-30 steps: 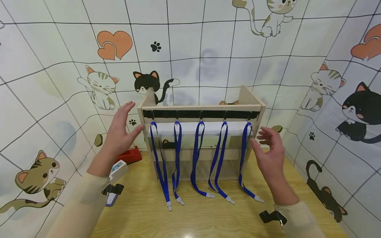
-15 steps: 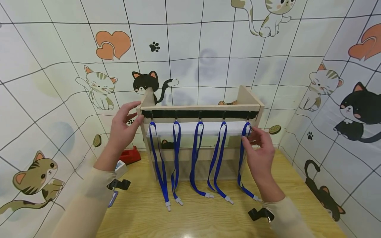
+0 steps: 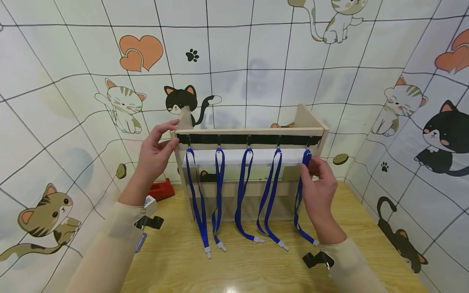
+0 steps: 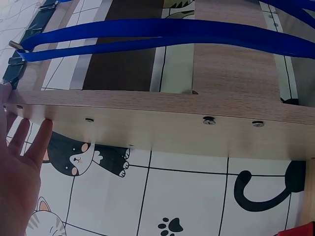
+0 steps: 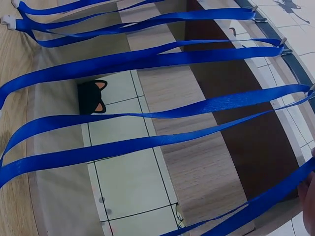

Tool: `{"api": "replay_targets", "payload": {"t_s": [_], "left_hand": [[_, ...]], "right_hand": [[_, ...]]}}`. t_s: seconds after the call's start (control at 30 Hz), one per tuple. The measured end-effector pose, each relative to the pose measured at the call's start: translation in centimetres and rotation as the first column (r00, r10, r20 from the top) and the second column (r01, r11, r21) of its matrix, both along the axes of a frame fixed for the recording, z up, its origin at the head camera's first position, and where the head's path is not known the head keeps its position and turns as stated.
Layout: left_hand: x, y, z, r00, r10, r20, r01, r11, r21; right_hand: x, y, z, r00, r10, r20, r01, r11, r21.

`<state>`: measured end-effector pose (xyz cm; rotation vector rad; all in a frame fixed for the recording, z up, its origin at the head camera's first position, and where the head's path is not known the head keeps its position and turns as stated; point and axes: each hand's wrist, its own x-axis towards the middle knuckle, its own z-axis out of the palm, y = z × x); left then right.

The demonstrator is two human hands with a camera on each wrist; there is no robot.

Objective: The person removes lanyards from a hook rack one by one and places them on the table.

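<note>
A light wooden rack (image 3: 253, 132) stands on the table, with a black strip (image 3: 234, 139) across its front. Several blue lanyards (image 3: 199, 219) hang in a row from small hooks on that strip, white clips at their lower ends. My right hand (image 3: 320, 187) pinches the rightmost lanyard (image 3: 307, 158) just below its hook; the right wrist view shows this strap (image 5: 266, 201) running to the fingertips at the edge. My left hand (image 3: 154, 156) touches the rack's upper left corner, thumb by the strip's end. Its fingers lie fairly straight along the side panel (image 4: 162, 132).
Behind my left forearm a red object (image 3: 161, 190), a small white box (image 3: 150, 204) and a bluish item (image 3: 141, 243) sit on the wooden table (image 3: 234, 272). Cat-print cloth (image 3: 234, 53) covers the walls close behind and beside the rack.
Both hands have moved inward to the rack. The left has come to its upper left corner; the right has reached the rightmost lanyard, taken hold and drawn its straps together.
</note>
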<state>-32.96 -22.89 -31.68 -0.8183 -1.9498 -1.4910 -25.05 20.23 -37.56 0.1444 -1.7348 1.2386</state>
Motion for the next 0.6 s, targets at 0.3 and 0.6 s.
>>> {"api": "replay_targets", "payload": {"t_s": [0.3,0.6], "left_hand": [[-0.1,0.2,-0.3,1.000,0.002,-0.019,-0.001,0.999,0.034],[-0.1,0.3,-0.2,1.000,0.008,-0.003,-0.008,0.999,0.044]], "right_hand": [[0.6,0.4,0.7,1.000,-0.002,0.030,0.003,0.999,-0.045],[0.7,1.4,2.0,1.000,-0.022,0.007,0.023,0.998,-0.062]]}}
